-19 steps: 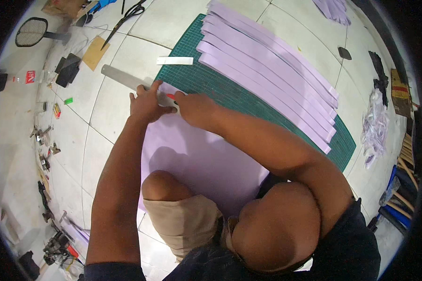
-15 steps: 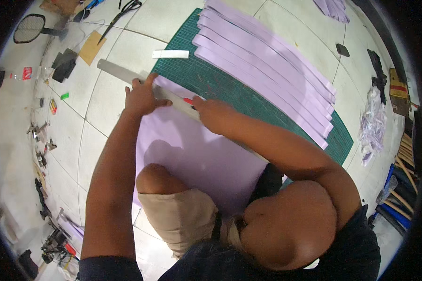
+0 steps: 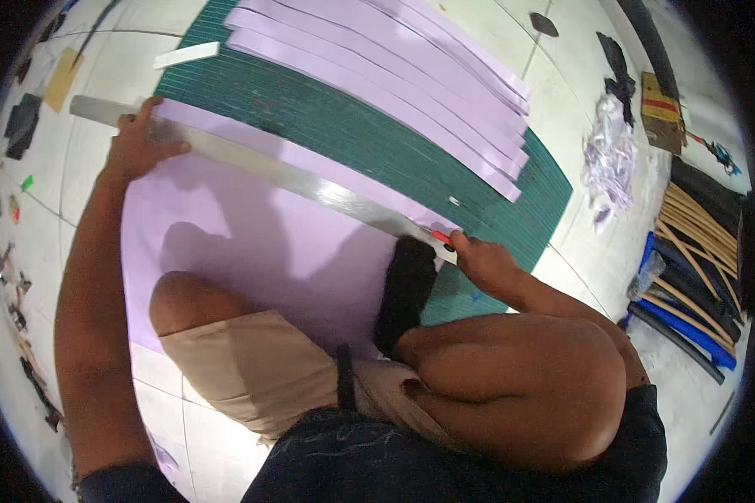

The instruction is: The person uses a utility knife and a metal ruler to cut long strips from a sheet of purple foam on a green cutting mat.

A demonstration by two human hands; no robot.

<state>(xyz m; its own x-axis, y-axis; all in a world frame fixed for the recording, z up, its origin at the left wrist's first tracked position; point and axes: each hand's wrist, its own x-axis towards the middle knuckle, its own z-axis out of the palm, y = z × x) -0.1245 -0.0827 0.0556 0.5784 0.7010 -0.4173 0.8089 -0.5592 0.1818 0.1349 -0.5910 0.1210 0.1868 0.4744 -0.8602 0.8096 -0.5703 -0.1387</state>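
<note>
Across a smooth lilac sheet (image 3: 252,226), close to its far edge, a long, straight ruler (image 3: 310,186) of shiny grey metal is running from far left toward near right. The left hand (image 3: 140,147) is resting on the ruler's left part, its thumb and fingers spreading wide. By the ruler's right end, the right hand (image 3: 486,261) is holding a slim red and black tool (image 3: 442,240) in a narrow, closed grip. On the far side, flat lilac strips (image 3: 377,71) are lying in overlapping rows over a finely lined green mat (image 3: 344,138). One thin, white rectangular piece (image 3: 186,55) is lying at the far left.
</note>
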